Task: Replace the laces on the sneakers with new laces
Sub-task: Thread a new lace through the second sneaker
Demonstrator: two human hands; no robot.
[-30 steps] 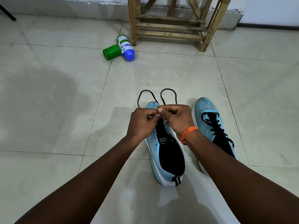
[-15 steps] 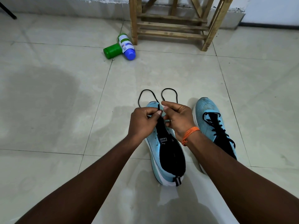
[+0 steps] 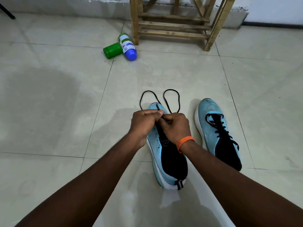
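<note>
A light blue sneaker (image 3: 159,163) with a black tongue lies on the tiled floor in front of me, toe pointing away. A black lace (image 3: 170,99) loops twice on the floor beyond its toe. My left hand (image 3: 144,123) pinches the lace's tip over the toe end of the eyelets. My right hand (image 3: 176,127), with an orange band at the wrist, grips the shoe's upper and the lace beside it. A second light blue sneaker (image 3: 214,128) stands to the right, laced in black.
A green bottle (image 3: 113,50) and a white bottle with a blue cap (image 3: 128,47) lie on the floor ahead. Behind them stands a wooden stool frame (image 3: 173,25) by the wall. A dark wet patch (image 3: 41,99) spreads on the left tiles.
My right hand's fingers have curled back down onto the shoe after opening briefly. My left hand has lifted the lace tip slightly toward the toe.
</note>
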